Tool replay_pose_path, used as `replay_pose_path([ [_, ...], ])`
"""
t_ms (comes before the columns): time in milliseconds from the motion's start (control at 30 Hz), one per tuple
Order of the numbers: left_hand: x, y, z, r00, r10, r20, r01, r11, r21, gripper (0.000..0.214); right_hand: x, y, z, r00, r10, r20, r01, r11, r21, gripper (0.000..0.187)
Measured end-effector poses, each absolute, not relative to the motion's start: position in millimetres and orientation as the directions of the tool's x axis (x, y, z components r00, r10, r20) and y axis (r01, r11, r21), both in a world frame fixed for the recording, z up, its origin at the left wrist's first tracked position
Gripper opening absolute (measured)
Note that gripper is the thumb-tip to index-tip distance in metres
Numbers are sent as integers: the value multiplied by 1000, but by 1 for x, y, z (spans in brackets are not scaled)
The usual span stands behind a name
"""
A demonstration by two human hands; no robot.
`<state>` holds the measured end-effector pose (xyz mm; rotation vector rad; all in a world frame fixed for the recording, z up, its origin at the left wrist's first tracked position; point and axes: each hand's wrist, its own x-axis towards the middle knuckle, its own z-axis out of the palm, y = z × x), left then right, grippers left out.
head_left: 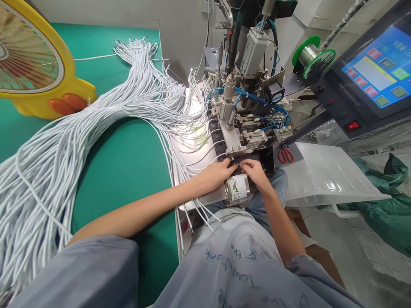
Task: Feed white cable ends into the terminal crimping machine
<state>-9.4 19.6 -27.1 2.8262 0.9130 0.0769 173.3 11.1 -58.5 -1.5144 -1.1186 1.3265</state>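
Note:
My left hand is at the front edge of a soldering machine, its thumb and fingers pinched together. Facing it from the right, my right hand has its fingertips pinched close to the left ones. Whatever small piece lies between the fingertips is too small to make out. White cables run from the left into slots along the dark strip of the machine. Just below my hands sits a round container with a white label.
A thick bundle of white cables lies across the green table. A yellow fan stands at the left. To the right are red-handled scissors, a solder wire spool, a control screen and a translucent white tray.

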Motion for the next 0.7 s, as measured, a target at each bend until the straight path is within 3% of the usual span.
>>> replay_pose_path([
  [400, -2, 16, -22, 853, 519, -49, 512, -852, -110, 37, 174, 15, -61, 7, 960, -279, 117, -278, -953, 22],
  [700, -4, 16, -25, 869, 494, -10, 487, -861, -148, 36, 171, 13, -58, 92, 956, -278, 79, -285, -955, 25],
])
